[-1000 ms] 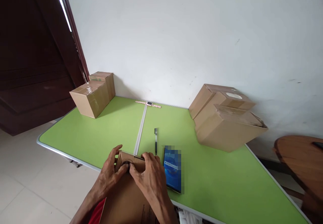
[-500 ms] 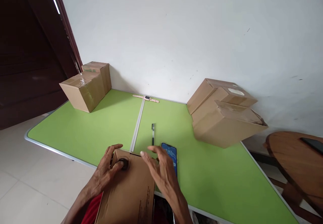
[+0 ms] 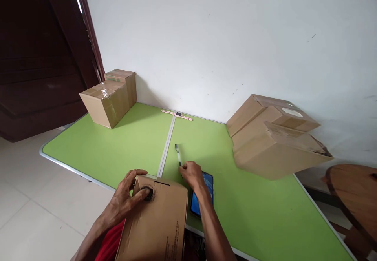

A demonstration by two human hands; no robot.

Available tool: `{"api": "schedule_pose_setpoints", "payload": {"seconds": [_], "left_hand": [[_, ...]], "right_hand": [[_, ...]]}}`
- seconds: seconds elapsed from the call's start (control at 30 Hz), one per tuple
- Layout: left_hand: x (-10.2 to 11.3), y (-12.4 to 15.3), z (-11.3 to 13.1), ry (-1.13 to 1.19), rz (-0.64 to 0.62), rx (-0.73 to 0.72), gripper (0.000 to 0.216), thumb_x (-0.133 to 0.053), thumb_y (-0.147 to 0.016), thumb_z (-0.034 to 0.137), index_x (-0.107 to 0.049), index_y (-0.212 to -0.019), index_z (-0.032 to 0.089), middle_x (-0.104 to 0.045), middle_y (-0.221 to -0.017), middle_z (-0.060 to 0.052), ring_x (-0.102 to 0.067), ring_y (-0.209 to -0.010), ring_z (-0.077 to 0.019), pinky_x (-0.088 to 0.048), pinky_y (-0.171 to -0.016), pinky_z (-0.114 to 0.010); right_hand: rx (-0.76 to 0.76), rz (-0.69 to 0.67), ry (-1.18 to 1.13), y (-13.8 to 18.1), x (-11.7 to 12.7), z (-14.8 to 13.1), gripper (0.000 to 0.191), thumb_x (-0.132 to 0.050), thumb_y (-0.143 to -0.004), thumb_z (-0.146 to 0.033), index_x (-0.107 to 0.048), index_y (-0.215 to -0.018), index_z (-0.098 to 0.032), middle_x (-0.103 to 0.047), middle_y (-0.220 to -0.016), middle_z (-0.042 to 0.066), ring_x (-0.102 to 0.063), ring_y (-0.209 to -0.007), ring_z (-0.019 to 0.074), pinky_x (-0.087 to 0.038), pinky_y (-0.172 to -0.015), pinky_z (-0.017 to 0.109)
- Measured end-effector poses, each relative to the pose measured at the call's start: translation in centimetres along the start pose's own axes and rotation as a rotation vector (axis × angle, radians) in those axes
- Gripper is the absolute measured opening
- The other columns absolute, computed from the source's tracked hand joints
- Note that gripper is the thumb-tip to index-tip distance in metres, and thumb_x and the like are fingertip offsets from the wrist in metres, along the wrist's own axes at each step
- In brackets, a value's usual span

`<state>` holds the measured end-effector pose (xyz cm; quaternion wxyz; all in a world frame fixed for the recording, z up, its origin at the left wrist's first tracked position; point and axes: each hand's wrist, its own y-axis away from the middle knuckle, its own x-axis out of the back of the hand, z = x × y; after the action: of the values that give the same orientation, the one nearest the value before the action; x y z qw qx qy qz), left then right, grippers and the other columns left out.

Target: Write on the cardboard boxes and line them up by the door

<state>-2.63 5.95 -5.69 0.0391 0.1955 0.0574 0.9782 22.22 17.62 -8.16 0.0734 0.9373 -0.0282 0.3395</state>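
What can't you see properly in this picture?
- Head view: the pen has its near end covered by the right hand, so the grip is unclear.
- The phone is partly covered by the right forearm.
- The left hand has a thumb in the cardboard box hole; the inside is hidden.
- The watch face is too small to read.

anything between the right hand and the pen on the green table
Nothing visible. The right hand is already at the near end of the pen, fingers on or right beside it; the phone lies under the wrist, behind the reach.
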Motion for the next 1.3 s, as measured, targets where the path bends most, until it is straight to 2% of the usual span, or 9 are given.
{"api": "schedule_pose_setpoints", "payload": {"seconds": [0.07,0.13,0.23,0.3,0.5,0.67,0.93,1.03,1.3], "left_hand": [[0.2,0.1,-0.1,-0.022,0.0,-0.008,0.05,-0.063,-0.096,0.056,-0.063,-0.136,0.025,-0.074,-0.115,-0.008,-0.069,-0.096,-0.0274,-0.056,-0.092,-0.042],[0.2,0.2,-0.4,-0.031,-0.032,-0.033,0.058,-0.067,-0.094,0.053,-0.057,-0.145,0.027,-0.068,-0.134,-0.01,-0.067,-0.115,-0.031,-0.052,-0.105,-0.046],[-0.1,0.4,-1.1,0.022,-0.125,-0.07,0.093,-0.08,-0.088,0.046,-0.032,-0.165,0.029,-0.043,-0.167,-0.011,-0.042,-0.152,-0.0361,-0.033,-0.127,-0.052],[-0.6,0.7,-1.4,0.111,-0.197,-0.067,0.11,-0.082,-0.086,0.041,-0.013,-0.171,0.028,-0.039,-0.17,-0.013,-0.039,-0.155,-0.036,-0.03,-0.13,-0.054],[-2.1,1.3,-1.3,0.197,-0.271,-0.077,0.12,-0.082,-0.088,0.032,0.002,-0.172,0.032,-0.051,-0.161,-0.011,-0.048,-0.15,-0.0339,-0.034,-0.128,-0.055],[-2.4,1.3,-1.0,0.257,-0.282,-0.074,0.119,-0.082,-0.089,0.032,0.003,-0.172,0.032,-0.062,-0.15,-0.011,-0.06,-0.139,-0.0313,-0.044,-0.122,-0.05],[-2.2,1.3,-0.8,0.204,-0.244,-0.113,0.12,-0.085,-0.086,0.032,-0.003,-0.173,0.028,-0.041,-0.17,-0.015,-0.045,-0.153,-0.0369,-0.033,-0.129,-0.056],[-2.2,1.3,-0.8,0.184,-0.231,-0.122,0.119,-0.086,-0.085,0.033,-0.004,-0.173,0.029,-0.037,-0.173,-0.015,-0.041,-0.155,-0.0375,-0.031,-0.13,-0.056],[-2.1,1.5,-0.8,0.231,-0.255,-0.087,0.119,-0.084,-0.087,0.033,-0.003,-0.173,0.028,-0.05,-0.165,-0.013,-0.05,-0.149,-0.0344,-0.039,-0.126,-0.054]], "right_hand": [[0.028,-0.033,-0.155,1.4,1.3,-0.4,0.029,-0.064,-0.087,-0.036,-0.054,-0.062,-0.025,-0.063,-0.055,0.002,-0.065,-0.05,0.022,-0.045,-0.052,0.031],[0.072,-0.011,-0.387,3.5,2.5,-0.9,0.031,-0.057,-0.093,-0.054,-0.058,-0.081,-0.024,-0.07,-0.07,0.003,-0.069,-0.056,0.0206,-0.051,-0.052,0.03],[0.149,-0.007,-0.857,7.6,3.2,-1.9,0.033,-0.07,-0.091,-0.055,-0.06,-0.094,-0.024,-0.074,-0.08,0.003,-0.073,-0.067,0.0198,-0.057,-0.058,0.03],[0.179,-0.065,-1.045,10.2,2.4,-2.3,0.029,-0.079,-0.09,-0.047,-0.065,-0.096,-0.023,-0.077,-0.083,0.004,-0.076,-0.072,0.0205,-0.06,-0.062,0.031],[0.168,-0.036,-0.974,14.3,-2.8,-1.4,0.022,-0.077,-0.095,-0.045,-0.073,-0.101,-0.024,-0.08,-0.096,0.006,-0.077,-0.081,0.0194,-0.064,-0.078,0.032],[0.228,-0.02,-0.893,14.4,-3.8,-1.2,0.02,-0.075,-0.095,-0.043,-0.073,-0.101,-0.023,-0.079,-0.103,0.008,-0.078,-0.087,0.0209,-0.066,-0.082,0.035],[0.352,-0.018,-0.773,14.6,-3.6,-1.2,0.01,-0.07,-0.099,-0.034,-0.073,-0.105,-0.027,-0.077,-0.104,0.005,-0.077,-0.096,0.0184,-0.062,-0.087,0.027],[0.364,-0.038,-0.712,14.6,-3.4,-0.9,0.012,-0.069,-0.1,-0.036,-0.072,-0.104,-0.026,-0.075,-0.102,0.005,-0.075,-0.093,0.0185,-0.061,-0.081,0.026],[0.273,0.051,-0.54,13.7,-1.7,1.0,0.028,-0.065,-0.099,-0.049,-0.066,-0.093,-0.022,-0.066,-0.07,0.001,-0.059,-0.056,0.0135,-0.047,-0.05,0.023]]}}
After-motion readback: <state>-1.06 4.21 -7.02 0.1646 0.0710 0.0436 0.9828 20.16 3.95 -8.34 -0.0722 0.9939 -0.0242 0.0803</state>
